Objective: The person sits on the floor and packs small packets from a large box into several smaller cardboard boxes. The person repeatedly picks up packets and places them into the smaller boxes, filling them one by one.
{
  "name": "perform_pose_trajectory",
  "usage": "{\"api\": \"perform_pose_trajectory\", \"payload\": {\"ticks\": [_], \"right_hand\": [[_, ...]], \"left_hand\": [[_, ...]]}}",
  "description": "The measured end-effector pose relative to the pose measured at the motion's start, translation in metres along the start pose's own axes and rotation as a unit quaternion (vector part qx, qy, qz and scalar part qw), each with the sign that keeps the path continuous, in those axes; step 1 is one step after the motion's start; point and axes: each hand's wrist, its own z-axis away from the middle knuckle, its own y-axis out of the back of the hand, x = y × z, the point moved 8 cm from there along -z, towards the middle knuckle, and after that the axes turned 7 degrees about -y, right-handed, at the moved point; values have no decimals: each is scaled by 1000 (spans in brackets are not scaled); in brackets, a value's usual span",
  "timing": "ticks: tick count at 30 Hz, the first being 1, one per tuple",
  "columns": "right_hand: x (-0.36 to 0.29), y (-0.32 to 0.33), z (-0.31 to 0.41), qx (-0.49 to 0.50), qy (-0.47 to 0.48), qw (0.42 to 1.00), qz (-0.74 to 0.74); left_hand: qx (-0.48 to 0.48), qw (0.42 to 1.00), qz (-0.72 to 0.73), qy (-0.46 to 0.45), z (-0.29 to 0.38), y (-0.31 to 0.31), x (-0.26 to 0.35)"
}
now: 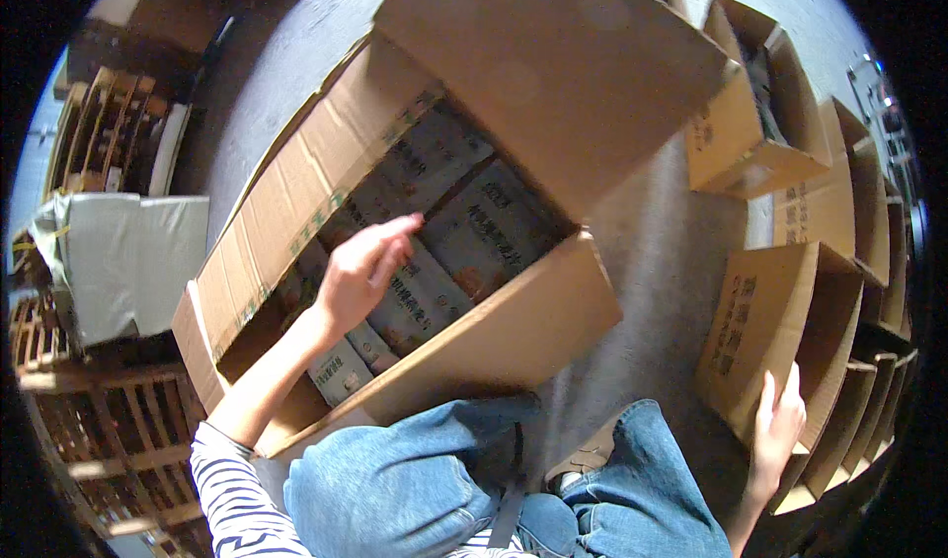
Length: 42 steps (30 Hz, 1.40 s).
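A large open cardboard carton [474,343] stands in front of my knees, tilted across the view with its flaps spread. Several flat, printed packages [492,225] lie inside, some in shadow. Over these packages is my left hand [363,273], thumb apart from the fingers and nothing held; whether it touches one I cannot tell. At the right, my right hand [778,413] grips the upper edge of an open cardboard box [763,328] that bears writing. The fingers lie on the box's outer face; the thumb side is partly hidden.
More open cardboard boxes [755,143] stand along the right, one with something inside. Wooden pallets [133,439] are stacked at the left, near a grey-green covered stack [126,262]. Concrete floor [629,262] shows between the carton and the boxes.
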Motion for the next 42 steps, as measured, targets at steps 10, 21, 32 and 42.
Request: {"api": "perform_pose_trajectory", "payload": {"ticks": [10,21,32,42], "right_hand": [[-120,5,75,-214,277,935,49],[-124,8,61,-269,273,923,43],[-122,2,70,-145,391,908,-33],[-111,-6,50,-192,332,898,-218]], "left_hand": [[-95,913,129,376,164,-59,-351],[-92,924,210,306,142,-104,-209],[41,906,363,214,-29,-121,-157],[-177,935,268,151,-41,-158,-181]]}}
